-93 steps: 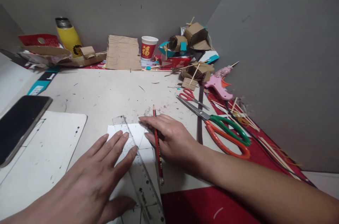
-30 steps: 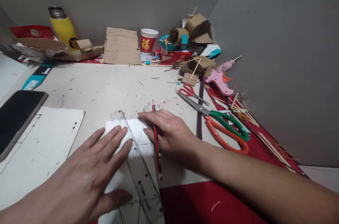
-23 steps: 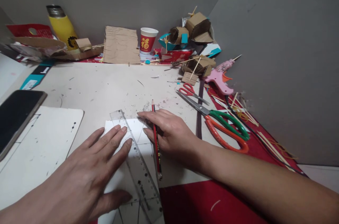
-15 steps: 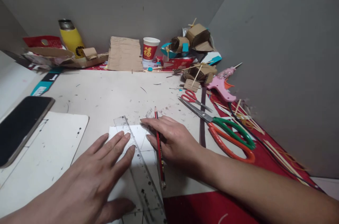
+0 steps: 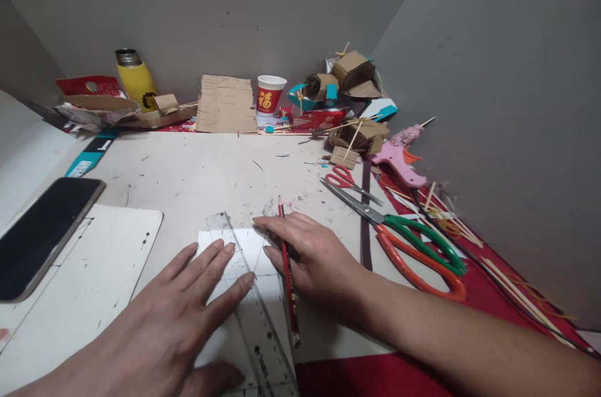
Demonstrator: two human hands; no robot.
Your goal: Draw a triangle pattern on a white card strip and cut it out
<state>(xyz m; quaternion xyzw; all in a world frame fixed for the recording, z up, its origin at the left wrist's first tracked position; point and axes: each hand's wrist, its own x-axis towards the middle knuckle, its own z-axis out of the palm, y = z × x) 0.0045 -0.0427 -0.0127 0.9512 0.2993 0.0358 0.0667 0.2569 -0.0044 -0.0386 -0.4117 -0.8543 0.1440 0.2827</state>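
My left hand (image 5: 183, 315) lies flat with fingers spread, its fingertips resting on a clear plastic ruler (image 5: 267, 334). Under the ruler is a white sheet of paper (image 5: 253, 245) with drawn pencil lines. Held along the fingers of my right hand (image 5: 312, 253) is a red and black pencil (image 5: 288, 284), its sharpened tip pointing away from me. The right fingertips touch the paper's upper right part, just beside the ruler. Large scissors (image 5: 375, 215) with green and orange handles lie right of that hand, by small red-handled scissors (image 5: 345, 176).
A phone (image 5: 42, 234) lies on a marked white board (image 5: 107, 259) at left. Along the back stand a yellow bottle (image 5: 136, 81), a cardboard piece (image 5: 225, 103), a paper cup (image 5: 271, 96) and cardboard models (image 5: 354, 74). A pink glue gun (image 5: 399, 159) and wooden sticks (image 5: 521, 297) are at right.
The view has shifted slightly, so everything sits a little lower and further right. My left index finger has stretched further across the ruler. The pencil stays in my right hand.
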